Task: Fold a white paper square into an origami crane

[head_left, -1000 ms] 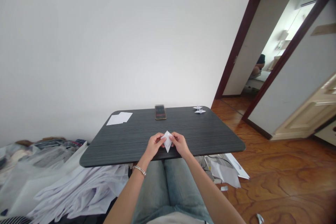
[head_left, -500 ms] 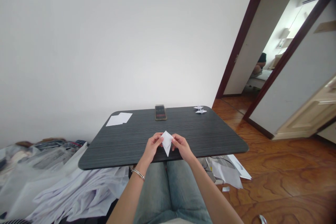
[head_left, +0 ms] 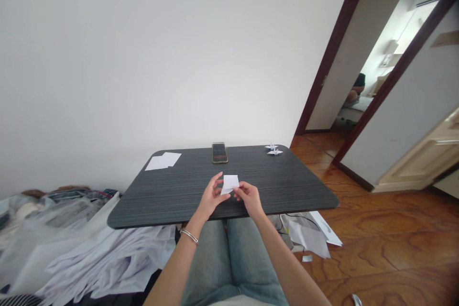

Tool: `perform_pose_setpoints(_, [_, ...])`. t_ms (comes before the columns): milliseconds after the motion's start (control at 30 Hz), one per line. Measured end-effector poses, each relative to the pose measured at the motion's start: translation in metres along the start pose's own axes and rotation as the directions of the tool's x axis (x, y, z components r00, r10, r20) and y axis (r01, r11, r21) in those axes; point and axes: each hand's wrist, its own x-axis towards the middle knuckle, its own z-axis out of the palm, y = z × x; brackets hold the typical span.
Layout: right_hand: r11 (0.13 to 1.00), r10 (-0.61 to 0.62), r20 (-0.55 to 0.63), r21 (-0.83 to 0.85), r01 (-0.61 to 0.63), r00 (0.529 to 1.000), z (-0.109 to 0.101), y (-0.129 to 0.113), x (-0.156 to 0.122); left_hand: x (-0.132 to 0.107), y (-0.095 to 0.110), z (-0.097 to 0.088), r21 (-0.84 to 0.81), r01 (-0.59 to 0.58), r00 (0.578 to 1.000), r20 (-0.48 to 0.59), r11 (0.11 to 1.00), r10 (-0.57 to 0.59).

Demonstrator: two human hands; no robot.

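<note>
A small folded piece of white paper (head_left: pixel 230 182) is held up over the near part of the dark table (head_left: pixel 193 186). My right hand (head_left: pixel 249 197) pinches its lower right corner between thumb and fingers. On the other side, my left hand (head_left: pixel 209 198) has its fingers spread beside the paper's left edge, with the thumb by the lower left tip; whether the thumb touches it I cannot tell. At the far right of the table sit two white paper cranes (head_left: pixel 275 152), one behind the other.
White paper sheets (head_left: pixel 158 162) lie at the table's far left. A phone (head_left: pixel 219 153) stands near the back edge by the wall. Left of the table is a heap of white cloth (head_left: pixel 118 258). Papers (head_left: pixel 310 236) lie below on the right. Through the doorway, a person (head_left: pixel 357 87) is partly visible.
The folded paper has turned from a kite shape pointing down to a squarer outline. My left fingers have opened away from it, while my right hand still pinches it.
</note>
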Motion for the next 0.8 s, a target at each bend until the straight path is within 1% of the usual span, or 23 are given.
perform_pose_setpoints(100, [1.0, -0.01, 0.009, -0.025, 0.011, 1.0, 0.001, -0.0009, -0.0011, -0.0005, -0.0014, 0.0, 0.064, 0.019, 1.0, 0.003, 0.998, -0.02])
perform_pose_setpoints(267, [0.999, -0.027, 0.08, -0.044, 0.031, 0.996, 0.0032, -0.0056, -0.004, -0.0012, 0.0035, -0.001, 0.093, 0.01, 0.995, -0.104, 0.996, 0.0])
perform_pose_setpoints(333, [0.999, -0.035, 0.094, -0.027, 0.038, 0.995, 0.0032, -0.0066, -0.004, -0.0014, 0.0058, -0.0016, 0.097, 0.006, 0.993, -0.117, 0.995, 0.006])
perform_pose_setpoints(433, [0.999, -0.052, 0.075, -0.007, 0.053, 0.996, 0.002, -0.0059, -0.0027, -0.0019, 0.0075, -0.0022, 0.095, 0.006, 0.995, -0.104, 0.995, 0.004])
perform_pose_setpoints(667, [0.997, -0.051, -0.031, 0.048, 0.053, 0.998, -0.0014, 0.0018, 0.0001, -0.0016, 0.0039, -0.0029, 0.058, 0.045, 0.998, -0.049, 0.997, -0.042])
perform_pose_setpoints(733, [0.995, -0.057, -0.012, 0.08, 0.058, 0.998, -0.0016, 0.0022, -0.0002, -0.0009, 0.0023, -0.0031, 0.046, 0.063, 0.997, -0.042, 0.997, -0.061])
perform_pose_setpoints(800, [0.995, -0.062, 0.042, 0.081, 0.059, 0.997, -0.0012, 0.0009, -0.0011, -0.0004, 0.0008, -0.0035, 0.035, 0.076, 0.996, -0.04, 0.996, -0.075])
